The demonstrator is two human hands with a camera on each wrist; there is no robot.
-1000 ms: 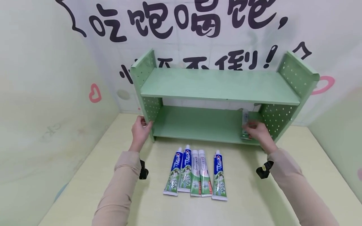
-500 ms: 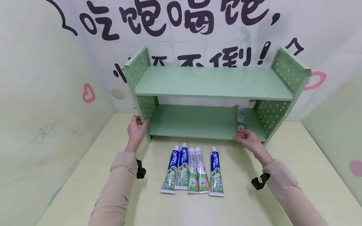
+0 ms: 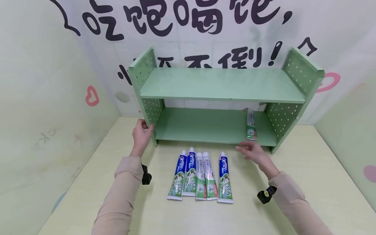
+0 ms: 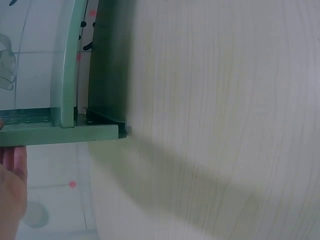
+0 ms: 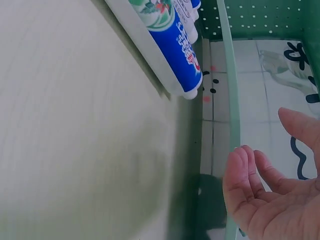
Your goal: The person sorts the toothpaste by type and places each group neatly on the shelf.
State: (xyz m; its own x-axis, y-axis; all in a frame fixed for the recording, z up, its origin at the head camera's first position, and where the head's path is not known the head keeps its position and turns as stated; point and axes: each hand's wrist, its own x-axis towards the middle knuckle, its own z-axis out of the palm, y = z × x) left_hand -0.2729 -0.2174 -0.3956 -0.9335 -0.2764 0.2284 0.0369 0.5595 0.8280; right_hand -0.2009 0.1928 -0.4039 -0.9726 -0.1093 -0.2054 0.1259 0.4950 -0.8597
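A green two-tier shelf (image 3: 199,125) stands at the back of the table. My left hand (image 3: 142,135) grips the front edge of its left side panel; the left wrist view shows part of this hand (image 4: 12,192) against the panel. On the lower board, near the right end, lies a white-and-green toothpaste tube (image 3: 251,125). Just in front of that board my right hand (image 3: 255,155) holds nothing, its fingers loosely bent and thumb apart, as the right hand (image 5: 275,195) in the right wrist view also shows.
Several toothpaste tubes lie on the table before the shelf: two blue-and-green ones (image 3: 177,178) at the left, two white-and-green ones (image 3: 201,178) beside them, and a blue-and-green one (image 3: 225,179) a little apart at the right. Walls (image 3: 53,130) rise behind and at both sides.
My right hand has let go of the white-and-green tube on the lower board and drawn back toward me and to the left. The left hand stays on the side panel.
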